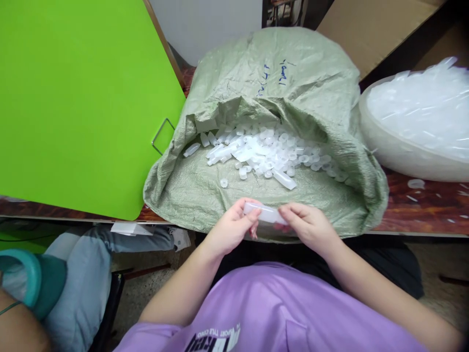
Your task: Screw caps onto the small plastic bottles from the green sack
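Observation:
My left hand [240,220] and my right hand [306,222] hold one translucent white plastic tube [270,213] between them, above the front lip of a sack. Fingers of the left hand pinch its left end; those of the right close on its right end. Behind them gapes the pale green woven sack [205,195], lying on its side. Inside its mouth is a pile of similar translucent tubes and short ring-shaped caps [264,151]. One tube [285,179] lies at the pile's front, and a single cap [223,183] sits apart to the left.
A large bright green board [73,107] with a wire handle stands left of the sack. At right, a white tub [403,151] is heaped with clear plastic pieces. Cardboard [373,29] stands behind. Another person's leg [86,278] and a teal bucket [51,283] are at lower left.

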A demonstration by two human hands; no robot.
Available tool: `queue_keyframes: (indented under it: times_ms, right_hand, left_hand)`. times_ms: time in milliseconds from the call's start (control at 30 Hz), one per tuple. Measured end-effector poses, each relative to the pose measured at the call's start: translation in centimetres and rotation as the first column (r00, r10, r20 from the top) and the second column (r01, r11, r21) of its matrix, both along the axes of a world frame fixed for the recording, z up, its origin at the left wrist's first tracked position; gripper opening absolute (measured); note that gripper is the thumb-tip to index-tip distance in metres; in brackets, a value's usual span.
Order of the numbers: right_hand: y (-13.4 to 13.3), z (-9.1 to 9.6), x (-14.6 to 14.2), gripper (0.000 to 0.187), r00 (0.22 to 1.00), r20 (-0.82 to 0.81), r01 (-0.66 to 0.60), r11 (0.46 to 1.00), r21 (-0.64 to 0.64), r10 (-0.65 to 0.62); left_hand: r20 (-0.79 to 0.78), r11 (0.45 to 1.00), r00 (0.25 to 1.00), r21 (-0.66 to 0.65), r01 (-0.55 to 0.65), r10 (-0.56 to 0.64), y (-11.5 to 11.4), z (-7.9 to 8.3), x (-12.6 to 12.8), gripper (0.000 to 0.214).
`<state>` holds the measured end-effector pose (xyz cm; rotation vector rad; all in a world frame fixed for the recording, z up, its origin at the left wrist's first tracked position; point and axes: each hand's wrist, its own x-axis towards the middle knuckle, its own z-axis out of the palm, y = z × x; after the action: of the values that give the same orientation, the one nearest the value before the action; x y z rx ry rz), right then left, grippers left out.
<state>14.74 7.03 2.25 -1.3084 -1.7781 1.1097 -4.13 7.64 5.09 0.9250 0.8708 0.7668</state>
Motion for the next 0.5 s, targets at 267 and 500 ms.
queue_keyframes:
  times_ms: [267, 500]
  right_hand:
    - [-0.3, -0.2, 0.07, 0.035, 0.998, -0.002, 0.061, 0.979, 0.193, -0.062]
    - [-0.42, 0.16, -0.38, 0.033, 0.994, 0.072, 0.062, 0.959, 0.276, -0.085]
  left_hand:
    - [0.007, 0.988, 0.988, 0.032, -0.154, 0.153, -0.01, -0.5, -0.09, 0.028]
    - [0.01, 0.986, 0.986, 0.012, -0.164, 0.164, -0.41, -0.64, -0.08, 0.025]
